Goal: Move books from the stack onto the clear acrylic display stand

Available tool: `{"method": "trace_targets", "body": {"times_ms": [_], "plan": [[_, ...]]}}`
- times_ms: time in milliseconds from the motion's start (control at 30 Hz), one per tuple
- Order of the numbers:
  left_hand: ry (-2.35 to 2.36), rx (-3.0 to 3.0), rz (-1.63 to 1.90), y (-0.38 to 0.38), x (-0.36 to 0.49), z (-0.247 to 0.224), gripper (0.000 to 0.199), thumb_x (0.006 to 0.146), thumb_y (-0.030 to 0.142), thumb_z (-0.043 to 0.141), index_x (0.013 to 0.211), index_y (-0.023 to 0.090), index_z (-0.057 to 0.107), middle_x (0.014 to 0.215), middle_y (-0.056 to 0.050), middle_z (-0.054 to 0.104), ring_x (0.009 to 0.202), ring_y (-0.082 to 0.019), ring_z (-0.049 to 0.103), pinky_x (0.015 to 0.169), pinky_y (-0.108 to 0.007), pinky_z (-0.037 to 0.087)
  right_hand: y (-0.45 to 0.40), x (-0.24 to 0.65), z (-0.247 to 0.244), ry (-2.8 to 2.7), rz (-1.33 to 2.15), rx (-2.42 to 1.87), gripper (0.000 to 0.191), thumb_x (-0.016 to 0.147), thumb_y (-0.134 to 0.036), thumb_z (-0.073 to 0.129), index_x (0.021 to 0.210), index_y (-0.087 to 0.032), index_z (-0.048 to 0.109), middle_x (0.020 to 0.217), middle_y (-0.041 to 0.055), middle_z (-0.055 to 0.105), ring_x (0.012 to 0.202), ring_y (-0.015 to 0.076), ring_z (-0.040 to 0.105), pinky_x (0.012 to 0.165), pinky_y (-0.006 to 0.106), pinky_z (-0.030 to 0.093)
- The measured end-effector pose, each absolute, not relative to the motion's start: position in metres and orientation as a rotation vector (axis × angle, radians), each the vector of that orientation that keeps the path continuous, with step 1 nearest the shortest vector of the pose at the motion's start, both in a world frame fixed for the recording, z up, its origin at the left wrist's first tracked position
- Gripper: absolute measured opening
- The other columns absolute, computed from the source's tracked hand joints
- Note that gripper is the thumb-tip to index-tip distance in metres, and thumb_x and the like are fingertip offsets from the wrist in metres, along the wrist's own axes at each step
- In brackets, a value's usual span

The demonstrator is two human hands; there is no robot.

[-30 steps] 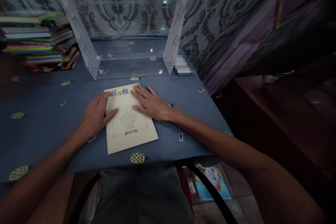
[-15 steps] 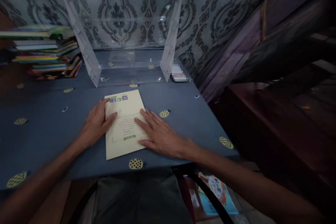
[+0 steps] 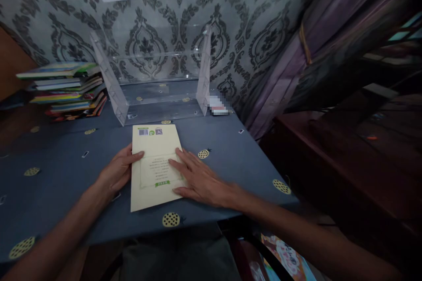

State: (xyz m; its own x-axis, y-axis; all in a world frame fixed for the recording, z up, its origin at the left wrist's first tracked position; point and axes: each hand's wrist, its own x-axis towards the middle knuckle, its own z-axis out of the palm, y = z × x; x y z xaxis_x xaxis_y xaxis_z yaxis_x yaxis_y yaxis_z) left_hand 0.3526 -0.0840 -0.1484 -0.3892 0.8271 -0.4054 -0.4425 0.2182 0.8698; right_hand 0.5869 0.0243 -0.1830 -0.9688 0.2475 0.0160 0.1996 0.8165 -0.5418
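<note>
A pale yellow book lies on the blue tablecloth in front of me, with a barcode and a QR code near its far edge and a block of printed text lower down. My left hand pinches its left edge, thumb on the cover and fingers beside or under the edge, partly hidden. Across the right side, my right hand rests flat with fingers spread on the cover. Just beyond the book stands a clear acrylic rack with white-looking side panels.
A stack of books is at the back left of the table. A small blurred item sits right of the rack. Dark red furniture and a purple curtain are to the right. A colourful package lies below the table's front edge.
My left hand has slid down the book's left edge, going from lying over its upper corner to pinching the side. My right hand stays put on the cover. The camera view has tilted up.
</note>
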Motion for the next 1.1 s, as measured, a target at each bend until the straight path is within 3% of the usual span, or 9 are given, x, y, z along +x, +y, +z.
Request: {"method": "trace_targets", "body": {"times_ms": [100,167,267,367,500,667,733,933,1100], "plan": [[1.364,0.510,1.514,-0.079,0.354,-0.137,0.061,0.070,0.014,0.080,0.129,0.016,0.063,0.125,-0.015,0.074,0.115,-0.036,0.071,0.096,-0.048,0.062,0.029,0.586,-0.190,-2.667,1.015,-0.484,0.100,0.092,-0.058,0.064,0.165,-0.021,0.008,0.173,0.0189,0.003,0.159,0.0370,0.010,0.124,0.063,0.027],[1.353,0.605,1.573,-0.074,0.354,-0.127,0.064,0.070,0.019,0.082,0.131,0.019,0.063,0.125,-0.013,0.074,0.117,-0.035,0.070,0.097,-0.047,0.061,0.034,0.583,-0.194,-2.439,1.121,-0.582,0.104,0.089,-0.050,0.072,0.165,-0.025,0.006,0.171,0.0192,0.018,0.156,0.0372,0.024,0.120,0.065,0.033],[1.331,0.738,1.630,-0.068,0.355,-0.112,0.069,0.071,0.026,0.085,0.136,0.024,0.061,0.126,-0.010,0.074,0.117,-0.035,0.070,0.097,-0.048,0.062,0.043,0.574,-0.197,-2.138,1.465,-0.565,0.081,0.087,-0.041,0.073,0.156,-0.022,0.035,0.145,0.0186,0.059,0.130,0.0341,0.060,0.107,0.061,0.051],[1.334,0.862,1.640,-0.064,0.355,-0.103,0.072,0.072,0.032,0.085,0.139,0.027,0.060,0.127,-0.009,0.074,0.115,-0.034,0.071,0.094,-0.047,0.063,0.055,0.561,-0.197,-1.883,1.808,-0.420,0.053,0.082,-0.044,0.076,0.126,-0.017,0.061,0.119,0.0136,0.074,0.107,0.0280,0.073,0.098,0.053,0.058],[1.391,1.076,1.664,-0.062,0.349,-0.101,0.071,0.073,0.041,0.085,0.139,0.027,0.061,0.127,-0.008,0.074,0.115,-0.032,0.071,0.096,-0.044,0.062,0.073,0.547,-0.193,-1.801,1.782,-0.324,0.040,0.079,-0.038,0.077,0.112,-0.019,0.066,0.113,0.0084,0.076,0.100,0.0230,0.073,0.100,0.048,0.056],[1.565,1.503,1.528,-0.068,0.329,-0.108,0.044,0.079,0.052,0.079,0.113,0.025,0.077,0.112,-0.007,0.079,0.106,-0.030,0.074,0.099,-0.046,0.059,0.096,0.543,-0.188,-2.006,1.209,-0.346,0.020,0.088,-0.028,0.065,0.106,-0.020,0.072,0.103,0.0064,0.076,0.098,0.0238,0.070,0.092,0.043,0.057],[1.571,1.793,1.337,-0.073,0.320,-0.116,0.039,0.087,0.052,0.070,0.115,0.026,0.078,0.120,-0.008,0.077,0.115,-0.031,0.071,0.104,-0.048,0.055,0.106,0.544,-0.190,-2.069,0.983,-0.300,0.020,0.091,-0.026,0.064,0.108,-0.022,0.073,0.106,0.0073,0.075,0.102,0.0243,0.069,0.094,0.044,0.056],[1.692,2.436,0.686,-0.082,0.306,-0.161,0.043,0.102,0.044,0.052,0.144,0.039,0.056,0.156,-0.005,0.050,0.148,-0.031,0.042,0.122,-0.063,0.029,0.129,0.543,-0.212,-2.217,0.588,-0.111,0.026,0.101,-0.021,0.051,0.114,-0.024,0.074,0.124,0.0128,0.071,0.121,0.0250,0.064,0.101,0.050,0.055],[1.740,2.376,0.402,-0.090,0.300,-0.176,0.054,0.102,0.035,0.053,0.153,0.045,0.039,0.163,-0.002,0.038,0.153,-0.032,0.033,0.121,-0.064,0.029,0.130,0.548,-0.216,-2.497,0.542,-0.091,0.034,0.102,-0.019,0.045,0.120,-0.020,0.073,0.128,0.0166,0.069,0.129,0.0273,0.059,0.105,0.052,0.054]]}}
